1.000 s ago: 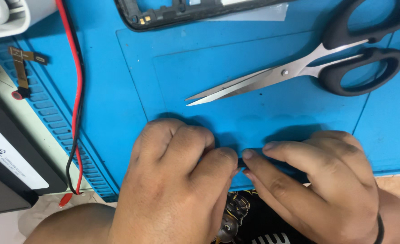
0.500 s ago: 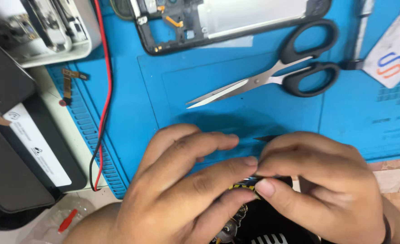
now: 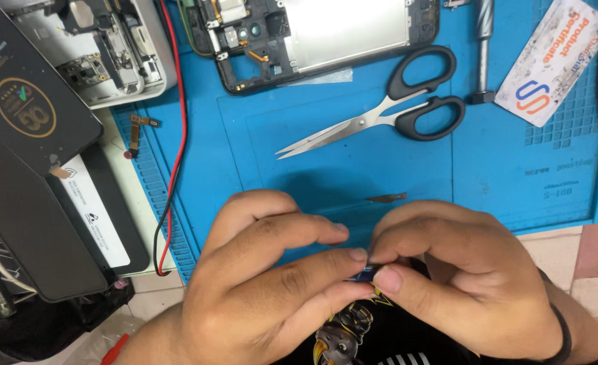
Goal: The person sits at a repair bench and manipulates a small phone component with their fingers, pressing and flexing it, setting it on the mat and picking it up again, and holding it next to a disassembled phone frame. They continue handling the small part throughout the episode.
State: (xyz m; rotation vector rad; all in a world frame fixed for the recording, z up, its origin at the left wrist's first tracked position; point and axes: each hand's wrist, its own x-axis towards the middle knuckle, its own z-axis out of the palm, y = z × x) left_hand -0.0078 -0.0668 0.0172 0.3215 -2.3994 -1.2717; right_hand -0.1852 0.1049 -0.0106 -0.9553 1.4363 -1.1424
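Both hands are meeting at the near edge of a blue work mat (image 3: 353, 169), fingertips pressed together over a tiny dark part (image 3: 365, 274) that is barely showing between them. The left hand (image 3: 265, 284) is curling its fingers inward, with the index and middle fingertips closing on the part from the left; the right hand (image 3: 461, 284) is likewise curling, its thumb and forefinger pinching the same part from the right. What kind of part it is cannot be told, since the fingers are hiding nearly all of it. The part is sitting just above the person's dark printed shirt (image 3: 353, 338), near the mat's front edge. Just beyond the fingers, a small thin dark sliver (image 3: 385, 198) is lying on the mat. Farther away, a pair of black-handled scissors (image 3: 387, 115) is resting slightly open, blades pointing left. At the far edge, an opened phone (image 3: 312, 37) is lying with its inner frame and small components exposed. A red and black wire (image 3: 174, 135) is running down the mat's left side. To the far left, a black box (image 3: 21, 101) and a white tray of parts (image 3: 109, 54) are sitting off the mat. A printed card (image 3: 556, 61) is lying at the far right, beside a metal tool (image 3: 483, 51).
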